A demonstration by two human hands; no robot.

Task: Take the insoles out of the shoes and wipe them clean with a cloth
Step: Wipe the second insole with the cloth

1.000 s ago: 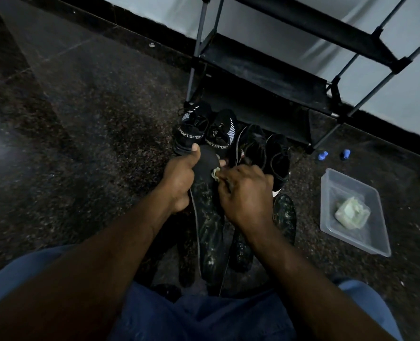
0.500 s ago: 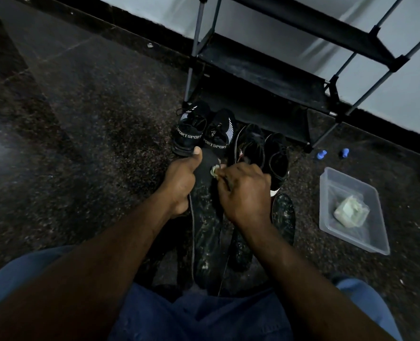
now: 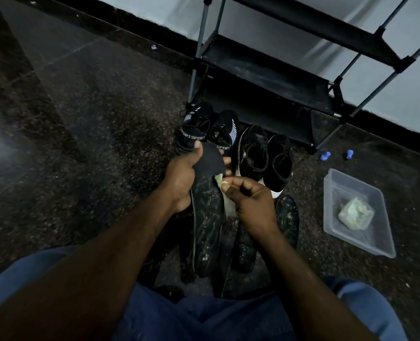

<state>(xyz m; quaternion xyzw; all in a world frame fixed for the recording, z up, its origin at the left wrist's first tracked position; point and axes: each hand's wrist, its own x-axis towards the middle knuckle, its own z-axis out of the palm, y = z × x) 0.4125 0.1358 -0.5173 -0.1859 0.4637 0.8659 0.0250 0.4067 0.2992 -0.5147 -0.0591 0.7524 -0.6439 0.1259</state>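
Stretching near to far between the person's knees, the dusty black insole (image 3: pixel 207 217) is gripped at its far end by the left hand (image 3: pixel 179 178), thumb on top. The right hand (image 3: pixel 253 205) pinches a small pale cloth (image 3: pixel 219 181) against the insole's right edge; half a second ago this hand covered the insole's middle, and it has since drawn to the right. Another insole (image 3: pixel 287 217) lies on the floor at right. Black shoes (image 3: pixel 253 153) stand just beyond, with a clear tub (image 3: pixel 346 185) further right.
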